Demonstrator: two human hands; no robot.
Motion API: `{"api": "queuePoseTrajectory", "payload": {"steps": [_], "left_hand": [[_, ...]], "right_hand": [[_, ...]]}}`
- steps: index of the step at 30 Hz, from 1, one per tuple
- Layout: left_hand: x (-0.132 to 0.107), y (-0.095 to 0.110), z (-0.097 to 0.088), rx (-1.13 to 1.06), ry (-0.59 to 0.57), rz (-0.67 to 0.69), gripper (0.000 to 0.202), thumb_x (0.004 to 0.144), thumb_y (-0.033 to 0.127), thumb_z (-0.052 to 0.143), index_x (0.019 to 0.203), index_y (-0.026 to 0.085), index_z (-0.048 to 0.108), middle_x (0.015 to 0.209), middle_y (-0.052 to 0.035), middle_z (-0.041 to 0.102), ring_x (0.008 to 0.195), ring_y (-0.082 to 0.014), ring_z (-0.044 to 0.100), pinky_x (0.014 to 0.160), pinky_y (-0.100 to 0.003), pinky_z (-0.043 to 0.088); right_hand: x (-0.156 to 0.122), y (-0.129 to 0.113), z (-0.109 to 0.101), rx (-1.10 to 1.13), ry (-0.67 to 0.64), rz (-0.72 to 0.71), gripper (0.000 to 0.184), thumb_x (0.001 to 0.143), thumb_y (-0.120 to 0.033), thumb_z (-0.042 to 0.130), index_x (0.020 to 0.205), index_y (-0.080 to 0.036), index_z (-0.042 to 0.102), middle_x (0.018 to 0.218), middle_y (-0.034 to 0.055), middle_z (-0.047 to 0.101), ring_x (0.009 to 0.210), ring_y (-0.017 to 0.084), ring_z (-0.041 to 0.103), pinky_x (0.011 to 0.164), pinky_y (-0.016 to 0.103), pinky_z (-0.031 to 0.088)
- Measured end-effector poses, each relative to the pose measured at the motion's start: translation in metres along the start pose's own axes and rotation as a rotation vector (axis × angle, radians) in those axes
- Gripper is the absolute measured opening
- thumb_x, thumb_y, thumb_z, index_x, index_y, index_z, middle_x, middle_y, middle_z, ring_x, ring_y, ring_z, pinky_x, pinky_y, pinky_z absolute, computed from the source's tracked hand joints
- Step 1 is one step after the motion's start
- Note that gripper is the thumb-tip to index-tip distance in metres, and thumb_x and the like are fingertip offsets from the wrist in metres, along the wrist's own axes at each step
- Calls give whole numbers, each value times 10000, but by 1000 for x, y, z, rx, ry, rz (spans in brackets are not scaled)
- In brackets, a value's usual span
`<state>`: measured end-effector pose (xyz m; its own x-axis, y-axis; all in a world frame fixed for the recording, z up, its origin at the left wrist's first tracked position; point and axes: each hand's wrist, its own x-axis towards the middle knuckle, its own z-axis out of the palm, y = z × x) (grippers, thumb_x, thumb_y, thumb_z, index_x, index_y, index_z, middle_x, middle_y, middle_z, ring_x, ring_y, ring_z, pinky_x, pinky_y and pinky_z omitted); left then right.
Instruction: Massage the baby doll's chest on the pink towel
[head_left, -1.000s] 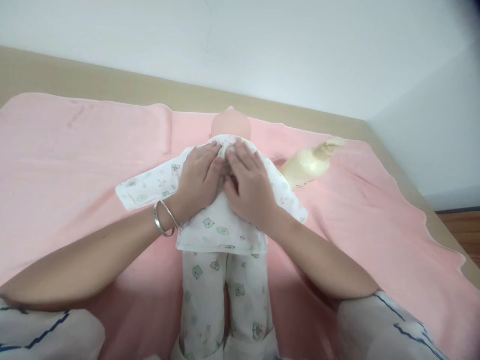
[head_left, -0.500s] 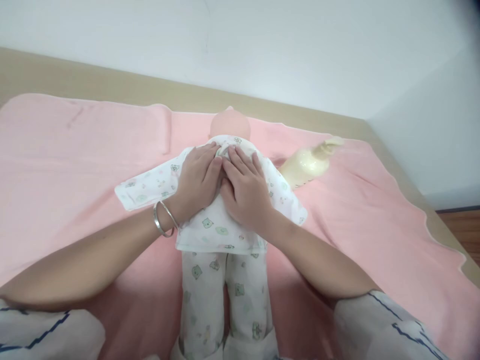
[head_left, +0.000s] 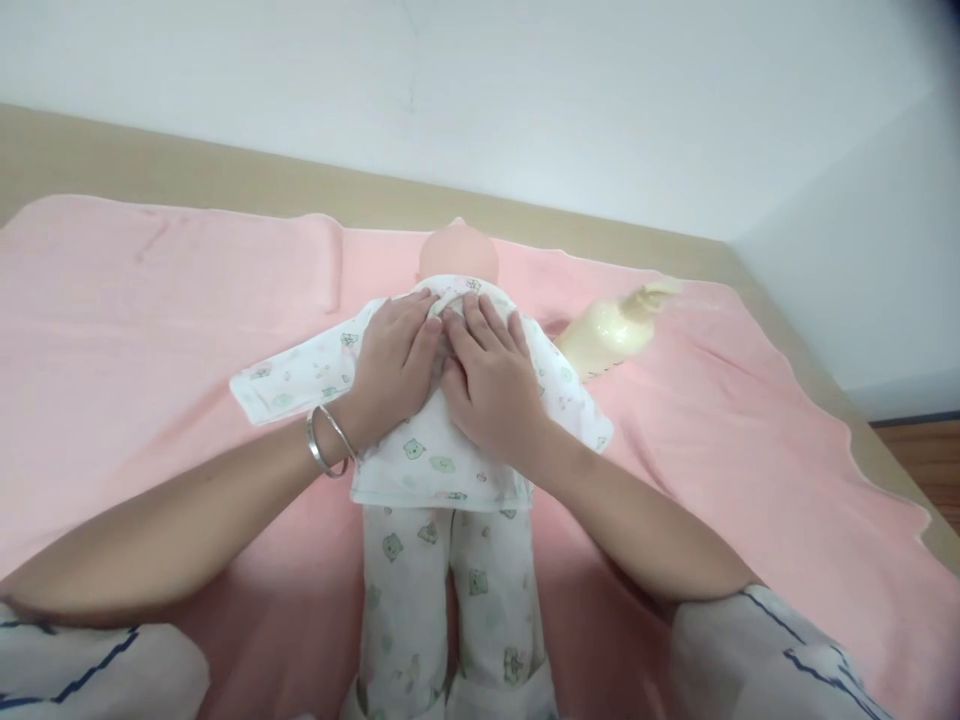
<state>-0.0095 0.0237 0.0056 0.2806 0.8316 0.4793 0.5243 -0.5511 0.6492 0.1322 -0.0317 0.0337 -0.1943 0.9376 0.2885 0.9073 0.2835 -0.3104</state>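
A baby doll (head_left: 459,254) lies stretched out with its head toward the wall, dressed in a white printed top (head_left: 442,475) and matching trousers (head_left: 480,590). My left hand (head_left: 396,358) rests flat on the left side of the doll's upper body, fingers extended toward its neck. Beside it, my right hand (head_left: 491,385) lies flat on the right side, its fingers a little spread. The two thumbs are close together at the middle. Both palms press on the cloth and hold nothing. The fabric under them is hidden.
Under the doll spreads a pink blanket (head_left: 187,270) over a wooden-toned table (head_left: 225,150). A pale yellow pump bottle (head_left: 611,332) lies on its side right of the doll. A white wall (head_left: 480,100) stands behind.
Both hands keep their place on the doll's upper body. The whole view has shifted very slightly, and nothing else has visibly moved.
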Motion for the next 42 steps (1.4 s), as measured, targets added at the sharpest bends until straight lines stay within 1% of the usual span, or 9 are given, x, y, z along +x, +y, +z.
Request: {"api": "queuePoseTrajectory", "payload": {"steps": [6,11,15,17,23,28,34,39,42], "left_hand": [[0,2,-3,7,-18,-9,527,1047,456,239,1155,179,675,1301,-129,678,1270,-295,588,1139,-506,432],[0,2,-2,-13,-14,10,500,1046,417,251,1225,164,644,1345,-132,652,1288,-279,571,1159,-493,410],[1,4,-4,-47,-36,28,439,1048,408,270,1150,208,647,1232,-108,686,1231,-265,587,1113,-478,429],[2,5,-4,-49,-41,31,422,1050,404,272,1104,219,646,1183,-100,692,1204,-261,592,1096,-470,431],[2,3,-2,-19,-5,27,420,1042,398,264,1056,199,633,1179,-107,690,1149,-264,606,1075,-468,441],[3,4,-3,-44,-36,39,390,1042,390,279,939,212,611,1031,-89,690,1024,-251,627,987,-456,481],[2,3,-2,-31,-7,18,397,1027,381,282,1059,189,628,1236,-123,680,1197,-266,595,1123,-493,427],[2,3,-3,-51,-22,35,388,1033,395,289,946,219,623,1059,-98,705,1112,-264,623,1057,-477,469],[2,4,-3,-33,-24,12,359,1019,347,301,1037,215,634,1164,-101,697,1190,-260,600,1119,-466,435]], "right_hand": [[1,0,-15,28,140,-3,565,953,-213,354,1511,-178,429,1674,93,298,1593,269,167,1275,620,173],[0,-4,-8,42,11,-21,553,964,-248,356,1496,-133,454,1654,134,336,1576,286,227,1287,599,165],[-3,-7,-18,94,128,-40,604,948,-228,337,1551,-225,361,1670,75,310,1592,252,176,1258,633,217],[-2,-7,-20,80,158,-50,617,943,-222,335,1560,-214,345,1675,71,298,1599,248,141,1264,620,213],[2,-3,-6,50,-23,-43,525,988,-261,322,1450,-109,519,1627,127,391,1561,287,270,1294,590,163],[0,-6,-9,56,47,-37,544,977,-235,318,1485,-127,480,1671,123,299,1584,261,204,1294,562,171],[3,-6,-7,33,-75,6,551,977,-257,326,1497,-138,461,1672,133,289,1581,316,196,1246,711,96],[0,-7,-12,47,58,19,543,971,-243,343,1503,-228,450,1694,86,243,1592,324,142,1213,753,125],[-1,-8,-7,34,10,15,551,966,-257,363,1508,-211,451,1680,92,286,1591,345,135,1228,739,117]]}}
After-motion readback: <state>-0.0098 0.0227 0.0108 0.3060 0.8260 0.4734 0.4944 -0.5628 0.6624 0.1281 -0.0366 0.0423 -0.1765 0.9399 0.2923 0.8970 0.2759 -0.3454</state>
